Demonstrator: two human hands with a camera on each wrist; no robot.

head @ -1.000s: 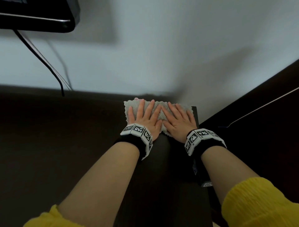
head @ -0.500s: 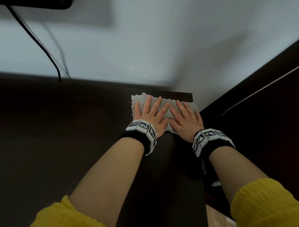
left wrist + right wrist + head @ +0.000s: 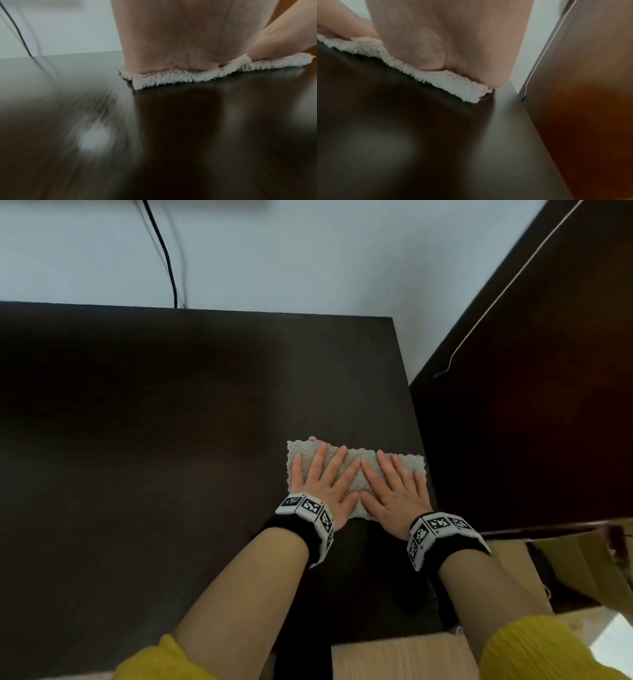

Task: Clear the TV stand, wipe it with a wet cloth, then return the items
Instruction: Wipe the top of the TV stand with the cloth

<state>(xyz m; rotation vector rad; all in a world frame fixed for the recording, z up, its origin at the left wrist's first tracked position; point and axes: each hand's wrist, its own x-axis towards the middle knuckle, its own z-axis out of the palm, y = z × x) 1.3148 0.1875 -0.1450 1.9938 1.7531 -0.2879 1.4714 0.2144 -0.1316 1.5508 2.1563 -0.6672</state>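
Note:
A fluffy off-white cloth (image 3: 356, 470) lies flat on the dark brown TV stand top (image 3: 171, 422), near its right edge. My left hand (image 3: 322, 484) presses on the cloth's left half with straight, spread fingers. Beside it, my right hand (image 3: 394, 487) presses flat on the right half, index fingers touching. In the left wrist view the palm (image 3: 171, 40) bears down on the cloth edge (image 3: 171, 78). The right wrist view shows the heel of my right hand (image 3: 453, 47) on the cloth's corner (image 3: 457, 88), close to the stand's right edge.
A black cable (image 3: 164, 251) hangs down the white wall behind the stand. A tall dark wooden cabinet (image 3: 548, 405) stands right of the stand, with a thin white wire (image 3: 496, 299) on it. Cardboard boxes (image 3: 582, 563) sit on the floor at lower right.
Both hands have dragged the cloth from the stand's back right corner toward me along the right edge. The view has tilted down, so the TV is out of sight.

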